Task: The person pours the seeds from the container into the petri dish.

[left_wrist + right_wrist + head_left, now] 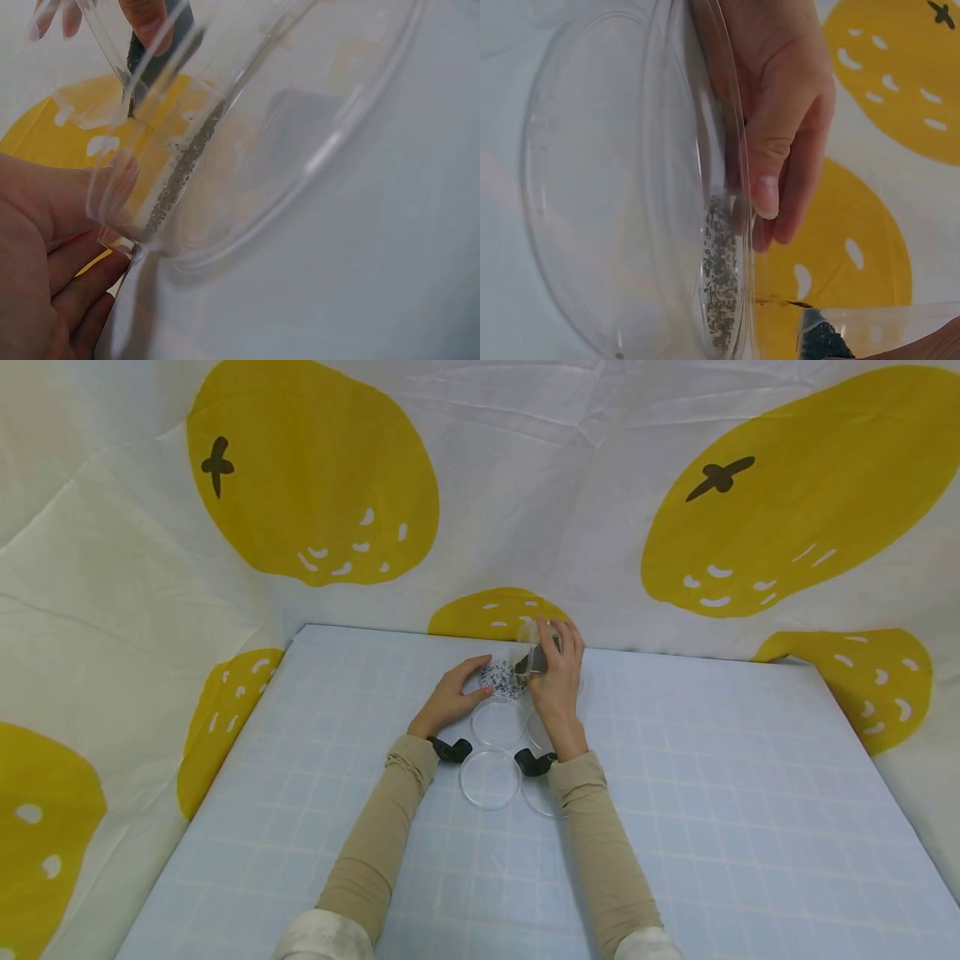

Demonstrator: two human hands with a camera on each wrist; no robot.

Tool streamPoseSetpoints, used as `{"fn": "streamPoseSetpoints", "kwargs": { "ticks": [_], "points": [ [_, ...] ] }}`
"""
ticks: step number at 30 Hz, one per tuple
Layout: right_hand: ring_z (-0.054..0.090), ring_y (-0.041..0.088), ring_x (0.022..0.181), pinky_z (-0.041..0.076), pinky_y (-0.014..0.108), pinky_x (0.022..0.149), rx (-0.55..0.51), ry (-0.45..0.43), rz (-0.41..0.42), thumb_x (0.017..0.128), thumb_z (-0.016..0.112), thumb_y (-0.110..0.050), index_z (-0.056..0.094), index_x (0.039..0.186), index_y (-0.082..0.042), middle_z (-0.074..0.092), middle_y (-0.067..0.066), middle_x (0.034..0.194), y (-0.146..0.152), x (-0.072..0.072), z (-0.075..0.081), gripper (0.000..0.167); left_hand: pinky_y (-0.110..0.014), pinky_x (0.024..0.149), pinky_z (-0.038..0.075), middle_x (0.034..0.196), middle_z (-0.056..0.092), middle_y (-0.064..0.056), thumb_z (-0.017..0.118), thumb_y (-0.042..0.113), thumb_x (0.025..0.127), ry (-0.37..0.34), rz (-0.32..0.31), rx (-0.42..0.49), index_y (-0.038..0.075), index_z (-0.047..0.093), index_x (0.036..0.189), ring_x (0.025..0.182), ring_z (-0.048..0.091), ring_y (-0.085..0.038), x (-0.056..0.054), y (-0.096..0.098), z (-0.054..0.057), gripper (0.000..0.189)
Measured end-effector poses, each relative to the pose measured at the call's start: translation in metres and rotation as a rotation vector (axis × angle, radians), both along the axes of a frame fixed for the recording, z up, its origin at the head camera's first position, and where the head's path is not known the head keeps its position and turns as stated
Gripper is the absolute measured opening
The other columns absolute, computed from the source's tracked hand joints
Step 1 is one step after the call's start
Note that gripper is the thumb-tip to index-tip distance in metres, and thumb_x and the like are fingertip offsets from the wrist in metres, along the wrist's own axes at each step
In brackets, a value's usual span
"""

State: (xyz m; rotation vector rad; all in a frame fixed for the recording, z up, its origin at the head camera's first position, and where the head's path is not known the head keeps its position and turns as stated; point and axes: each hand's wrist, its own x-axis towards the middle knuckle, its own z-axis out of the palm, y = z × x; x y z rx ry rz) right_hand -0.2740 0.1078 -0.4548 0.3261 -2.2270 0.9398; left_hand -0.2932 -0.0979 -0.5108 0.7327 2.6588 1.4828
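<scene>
In the head view, my left hand point(452, 695) holds the rim of a clear round petri dish point(722, 292) between thumb and fingers. Dark grains point(498, 677) lie scattered across the bottom of that dish. My right hand point(558, 681) grips a clear plastic container point(525, 635), tilted just above the dish's right side. Dark granular material point(821, 335) has gathered toward the container's lowered end. From the left wrist, the left thumb shows against the dish edge, with the fingers behind it. The right palm hides part of the container.
Nearer the body stand more clear petri dishes in two columns, among them a middle dish point(498, 724) and a front dish point(491, 780). The right forearm partly covers the right column. A cloth with yellow fruit prints point(315, 477) hangs behind the checked light-blue table point(712, 793).
</scene>
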Motion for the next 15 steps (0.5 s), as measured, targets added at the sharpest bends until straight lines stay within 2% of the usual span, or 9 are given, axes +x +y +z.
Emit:
{"fn": "streamPoseSetpoints", "kwargs": {
  "ticks": [4,11,15],
  "points": [
    [0.031,0.041,0.14,0.047,0.047,0.104,-0.007,-0.002,-0.012,0.063,0.06,0.029,0.054,0.143,-0.009,0.047,0.018,0.142,0.0017,-0.0004,-0.001,0.088,-0.03,0.12,0.023,0.153,0.044,-0.006,0.069,0.021,0.095,0.0,0.003,-0.007,0.007,0.044,0.149,0.143,0.035,-0.02,0.0002,0.0002,0.0002,0.061],
    [0.029,0.037,0.141,0.036,0.045,0.115,-0.034,0.004,-0.027,0.059,0.057,0.029,0.056,0.141,-0.009,0.048,0.019,0.141,0.0061,-0.001,-0.0011,0.091,-0.032,0.12,0.024,0.153,0.044,-0.006,0.068,0.022,0.095,0.006,0.01,-0.016,0.009,0.044,0.149,0.144,0.035,-0.02,0.0001,0.0,0.0001,0.061],
    [0.029,0.036,0.142,0.035,0.044,0.115,-0.043,0.0,-0.031,0.056,0.056,0.029,0.056,0.14,-0.008,0.048,0.019,0.141,0.0079,-0.0007,-0.001,0.092,-0.031,0.12,0.024,0.153,0.044,-0.006,0.069,0.021,0.095,0.005,0.01,-0.011,0.008,0.044,0.149,0.144,0.035,-0.02,0.0002,-0.0001,0.0006,0.061]
  ]
}}
